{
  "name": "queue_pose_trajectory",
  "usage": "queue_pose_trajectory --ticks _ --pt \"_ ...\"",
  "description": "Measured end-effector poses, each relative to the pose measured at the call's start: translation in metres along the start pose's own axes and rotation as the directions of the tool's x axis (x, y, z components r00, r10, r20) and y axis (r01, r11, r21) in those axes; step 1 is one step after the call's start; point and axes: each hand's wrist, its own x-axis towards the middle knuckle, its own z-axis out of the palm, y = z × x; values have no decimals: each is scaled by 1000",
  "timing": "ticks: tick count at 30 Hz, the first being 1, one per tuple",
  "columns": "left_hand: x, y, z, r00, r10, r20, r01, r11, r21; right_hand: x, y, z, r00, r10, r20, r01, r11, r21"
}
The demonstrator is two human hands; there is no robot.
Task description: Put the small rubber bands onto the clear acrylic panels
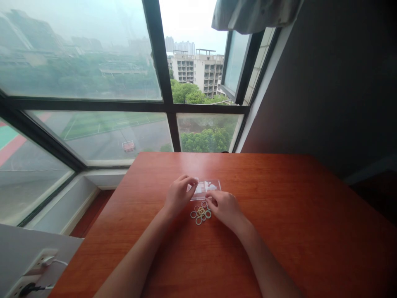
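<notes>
A small clear plastic box [205,187] lies on the reddish wooden table [279,215]. My left hand [179,194] rests against its left end, fingers curled onto the edge. My right hand [223,207] sits at the box's near right corner, fingertips pinched together beside it. Between both hands, just in front of the box, lies a little heap of several small coloured rubber bands [200,213]. What the right fingertips hold is too small to make out.
A large window [93,82] with dark frames runs along the table's far side. A dark wall [335,91] stands at the right. At the lower left, a white power strip [34,269] has cables plugged in.
</notes>
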Motion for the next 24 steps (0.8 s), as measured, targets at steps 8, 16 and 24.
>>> queue_pose_trajectory --ticks 8,16,24 --pt "1 -5 4 999 -41 20 40 998 58 -2 -3 4 981 -3 194 32 989 -142" --pt "-3 -2 -4 999 -28 41 26 999 45 -2 -6 6 979 21 203 14 985 -170" --pt "-4 4 -4 995 31 99 -22 996 -92 0 -5 -1 1000 19 -10 -19 1000 3"
